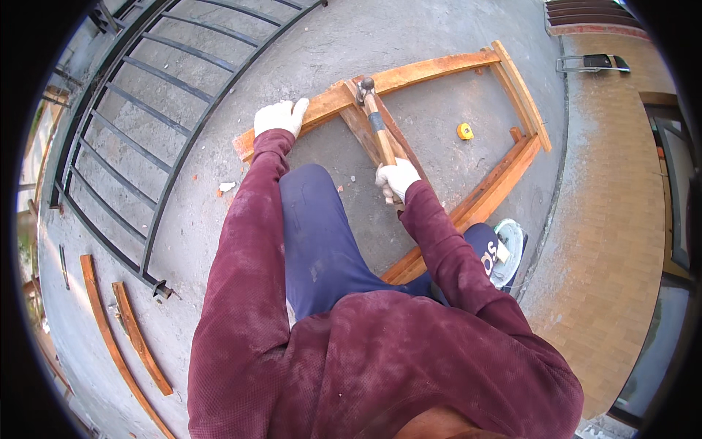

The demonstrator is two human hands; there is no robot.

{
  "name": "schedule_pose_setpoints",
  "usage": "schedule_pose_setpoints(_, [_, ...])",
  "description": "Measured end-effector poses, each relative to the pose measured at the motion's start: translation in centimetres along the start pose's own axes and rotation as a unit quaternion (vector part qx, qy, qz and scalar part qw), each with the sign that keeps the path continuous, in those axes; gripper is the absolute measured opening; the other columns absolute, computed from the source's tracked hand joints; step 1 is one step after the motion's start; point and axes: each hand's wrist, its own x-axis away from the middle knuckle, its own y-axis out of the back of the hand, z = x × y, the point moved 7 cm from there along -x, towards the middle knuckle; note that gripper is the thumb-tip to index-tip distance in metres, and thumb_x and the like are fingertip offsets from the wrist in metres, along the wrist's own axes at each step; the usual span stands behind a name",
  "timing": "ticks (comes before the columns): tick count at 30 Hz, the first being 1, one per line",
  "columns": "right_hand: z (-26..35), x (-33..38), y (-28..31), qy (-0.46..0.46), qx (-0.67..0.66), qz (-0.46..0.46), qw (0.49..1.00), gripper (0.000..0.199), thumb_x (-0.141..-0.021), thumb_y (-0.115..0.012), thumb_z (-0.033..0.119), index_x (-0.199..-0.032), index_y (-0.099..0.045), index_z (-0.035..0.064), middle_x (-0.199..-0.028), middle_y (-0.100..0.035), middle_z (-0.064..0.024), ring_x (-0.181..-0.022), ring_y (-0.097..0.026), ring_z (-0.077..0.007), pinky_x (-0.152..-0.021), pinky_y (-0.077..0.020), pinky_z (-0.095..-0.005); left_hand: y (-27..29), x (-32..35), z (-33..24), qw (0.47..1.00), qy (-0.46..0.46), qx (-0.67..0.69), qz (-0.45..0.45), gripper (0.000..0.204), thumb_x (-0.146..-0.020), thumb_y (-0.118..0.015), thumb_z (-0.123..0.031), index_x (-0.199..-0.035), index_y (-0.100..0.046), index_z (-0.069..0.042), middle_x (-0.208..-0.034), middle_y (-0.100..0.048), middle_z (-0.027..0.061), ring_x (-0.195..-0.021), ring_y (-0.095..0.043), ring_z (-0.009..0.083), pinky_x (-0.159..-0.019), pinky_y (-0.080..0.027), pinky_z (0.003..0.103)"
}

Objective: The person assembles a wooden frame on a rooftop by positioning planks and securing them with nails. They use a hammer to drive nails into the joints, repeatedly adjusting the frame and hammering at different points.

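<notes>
A wooden frame of orange-brown beams lies on the concrete in front of me. My left hand, in a white glove, grips its far beam near the left end, thumb apart from the fingers. In my gloved right hand is a hammer, held by its wooden handle. The metal head is over the joint where crosspieces meet the far beam; I cannot tell whether it touches the wood. Part of the frame's near side is hidden by my right arm and leg.
A yellow tape measure lies inside the frame. Black metal railing stretches along the left. Loose wooden strips lie at lower left. By my right knee stands a pale bucket. A folded chair sits on the tiled strip at right.
</notes>
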Motion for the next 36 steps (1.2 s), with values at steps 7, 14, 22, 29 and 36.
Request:
schedule_pose_setpoints(7, [-1.8, 16.9, 12.3, 0.069, -0.008, -0.041, 0.997, 0.029, -0.083, -0.071, 0.01, -0.106, -0.058, 0.0001, -0.07, -0.057, -0.0036, -0.045, -0.053, -0.01, -0.04, -0.0457, -0.0257, -0.9, 0.1, 1.6, 0.994, 0.079, 0.012, 0.07, 0.091, -0.082, -0.056, -0.081, -0.142, -0.06, -0.012, -0.133, -0.067, 0.019, -0.124, -0.064, 0.0342, -0.106, -0.048, 0.043])
schedule_pose_setpoints(14, [-9.8, 26.4, 24.7, -0.016, 0.231, -0.287, 0.929, 0.044, -0.083, -0.068, 0.012, -0.126, -0.058, 0.0053, -0.082, -0.063, -0.0115, -0.055, -0.06, -0.0178, -0.05, -0.0511, -0.0334, -4.7, -2.6, 5.6, 0.994, 0.038, 0.101, 0.036, 0.087, -0.09, -0.059, -0.069, -0.151, -0.049, -0.008, -0.144, -0.059, 0.0226, -0.133, -0.057, 0.0388, -0.112, -0.042, 0.044])
schedule_pose_setpoints(22, [-18.9, 23.0, 31.4, -0.137, 0.48, -0.239, 0.833, 0.042, -0.088, -0.056, 0.012, -0.129, -0.06, 0.0091, -0.115, -0.07, -0.0242, -0.11, -0.068, -0.0407, -0.093, -0.0517, -0.0474, -1.6, -8.2, -7.9, 0.972, -0.031, 0.234, -0.018, 0.063, -0.103, -0.05, -0.048, -0.144, -0.054, 0.0, -0.141, -0.06, 0.0248, -0.131, -0.058, 0.037, -0.111, -0.043, 0.044])
schedule_pose_setpoints(29, [-20.7, 23.6, 30.2, -0.108, 0.119, -0.186, 0.969, 0.054, -0.086, -0.062, 0.01, -0.138, -0.047, 0.0103, -0.099, -0.066, -0.0175, -0.069, -0.068, -0.0246, -0.055, -0.0564, -0.0421, -7.9, 7.2, -39.9, 0.845, -0.528, 0.081, -0.013, 0.037, -0.1, -0.055, -0.02, -0.136, -0.06, -0.011, -0.132, -0.066, 0.0165, -0.12, -0.064, 0.0331, -0.105, -0.049, 0.043])
schedule_pose_setpoints(36, [-27.3, 16.6, 28.4, -0.099, 0.12, -0.197, 0.968, 0.05, -0.089, -0.054, 0.016, -0.136, -0.043, 0.0021, -0.089, -0.07, -0.0221, -0.08, -0.071, -0.0361, -0.067, -0.057, -0.0501, -13.7, 14.4, -43.4, 0.947, -0.289, 0.002, 0.141, 0.051, -0.103, -0.041, -0.048, -0.117, -0.074, -0.012, -0.111, -0.074, 0.0163, -0.105, -0.069, 0.0388, -0.096, -0.05, 0.047])
